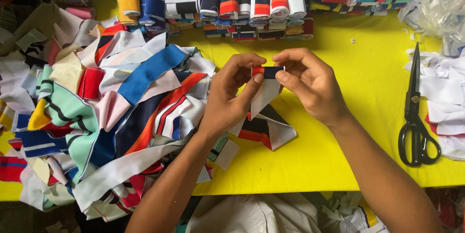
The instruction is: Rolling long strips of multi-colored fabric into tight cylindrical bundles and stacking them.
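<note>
Hands rolling a striped red, navy and white fabric strip [265,84]

Above the yellow tabletop [339,131], left hand [231,95] and right hand [305,84] fingers pinch its rolled end; tight, edge-aligned turns would likely suit, black scissors [415,117] well apart.

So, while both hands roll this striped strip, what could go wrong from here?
1. The striped strip is pinched only at its top by the left hand and right hand; the roll may loosen.
2. Its hanging tail could snag the loose strips alongside.
3. The scissors lie near the right forearm, which could knock them.
</note>
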